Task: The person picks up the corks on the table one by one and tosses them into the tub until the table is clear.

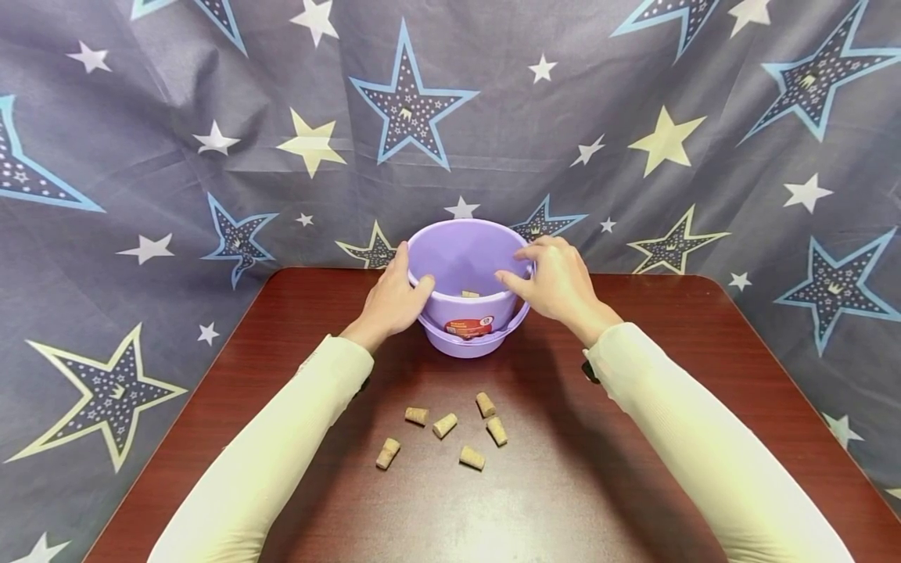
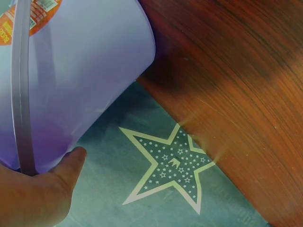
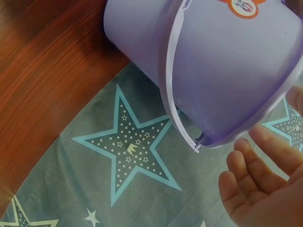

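Note:
A light purple plastic bucket (image 1: 461, 254) stands upright at the far part of the table. Its handle (image 1: 522, 314) hangs down across the front, over a red label. My left hand (image 1: 394, 293) grips the left rim, thumb over the edge and fingers along the outside. Beside the right rim is my right hand (image 1: 559, 281); in the right wrist view its fingers (image 3: 255, 170) are spread loosely, just off the bucket wall (image 3: 236, 71). Inside the bucket a bit of cork (image 1: 470, 294) shows above the front rim; the rest of the bottom is hidden.
Several loose corks (image 1: 445, 425) lie on the dark red-brown table (image 1: 338, 485) in front of the bucket. A grey cloth (image 1: 507, 133) with printed stars hangs behind the table and down its sides.

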`<state>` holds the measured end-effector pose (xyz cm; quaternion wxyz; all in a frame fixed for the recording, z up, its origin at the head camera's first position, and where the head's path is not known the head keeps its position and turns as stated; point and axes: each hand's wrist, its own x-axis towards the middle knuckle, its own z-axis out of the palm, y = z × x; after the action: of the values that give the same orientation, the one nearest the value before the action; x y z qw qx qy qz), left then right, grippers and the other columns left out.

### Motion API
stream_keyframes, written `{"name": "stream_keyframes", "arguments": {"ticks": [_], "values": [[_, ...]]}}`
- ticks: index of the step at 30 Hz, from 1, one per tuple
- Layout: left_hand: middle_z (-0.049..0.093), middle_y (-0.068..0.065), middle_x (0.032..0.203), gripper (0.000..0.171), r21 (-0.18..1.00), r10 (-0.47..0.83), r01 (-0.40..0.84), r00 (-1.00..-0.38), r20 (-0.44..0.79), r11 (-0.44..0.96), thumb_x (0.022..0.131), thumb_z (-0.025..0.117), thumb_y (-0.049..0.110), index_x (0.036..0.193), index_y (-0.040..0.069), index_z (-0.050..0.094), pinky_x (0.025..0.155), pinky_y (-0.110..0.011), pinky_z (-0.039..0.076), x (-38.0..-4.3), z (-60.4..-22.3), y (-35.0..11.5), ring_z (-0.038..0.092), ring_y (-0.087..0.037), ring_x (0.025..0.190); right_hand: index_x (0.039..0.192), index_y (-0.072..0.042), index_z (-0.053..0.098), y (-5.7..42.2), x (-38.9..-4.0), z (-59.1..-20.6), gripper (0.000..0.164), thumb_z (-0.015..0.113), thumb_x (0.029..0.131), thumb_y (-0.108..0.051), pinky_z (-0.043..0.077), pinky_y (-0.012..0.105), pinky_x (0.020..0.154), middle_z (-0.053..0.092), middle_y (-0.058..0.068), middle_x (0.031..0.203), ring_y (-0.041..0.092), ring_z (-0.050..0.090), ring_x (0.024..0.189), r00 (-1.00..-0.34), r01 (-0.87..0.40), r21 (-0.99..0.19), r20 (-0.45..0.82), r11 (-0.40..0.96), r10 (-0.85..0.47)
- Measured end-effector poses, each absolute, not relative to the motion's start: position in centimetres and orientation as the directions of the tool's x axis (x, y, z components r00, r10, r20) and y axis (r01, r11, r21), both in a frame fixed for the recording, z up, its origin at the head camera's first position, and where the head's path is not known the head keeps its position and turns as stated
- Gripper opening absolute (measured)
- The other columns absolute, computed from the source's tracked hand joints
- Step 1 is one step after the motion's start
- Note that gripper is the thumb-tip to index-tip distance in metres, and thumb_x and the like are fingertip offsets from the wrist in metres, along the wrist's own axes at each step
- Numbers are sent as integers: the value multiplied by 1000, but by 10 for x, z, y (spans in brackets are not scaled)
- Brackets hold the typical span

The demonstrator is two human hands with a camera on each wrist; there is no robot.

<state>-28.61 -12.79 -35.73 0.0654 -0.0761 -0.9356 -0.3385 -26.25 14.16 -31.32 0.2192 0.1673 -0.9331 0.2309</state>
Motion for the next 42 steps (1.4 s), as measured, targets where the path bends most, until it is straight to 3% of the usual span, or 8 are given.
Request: {"name": "stream_keyframes", "arguments": {"ticks": [12, 42], "values": [[26, -15, 167, 87, 625, 98, 185, -980, 171, 758, 98, 48, 44, 166, 11, 6, 116, -53, 33, -286, -357, -127, 33, -33, 150, 118, -5, 77, 145, -257, -314, 51, 79, 85, -44, 49, 50, 92, 72, 13, 110, 35, 61, 107, -857, -395, -387, 481, 833, -184], [25, -15, 167, 88, 618, 96, 180, -981, 166, 765, 96, 46, 47, 166, 11, 6, 116, -54, 32, -286, -356, -127, 33, -33, 150, 111, -5, 79, 158, -222, -324, 44, 83, 83, -39, 50, 46, 83, 74, 11, 103, 28, 64, 93, -798, -477, -427, 576, 768, -176]]}}
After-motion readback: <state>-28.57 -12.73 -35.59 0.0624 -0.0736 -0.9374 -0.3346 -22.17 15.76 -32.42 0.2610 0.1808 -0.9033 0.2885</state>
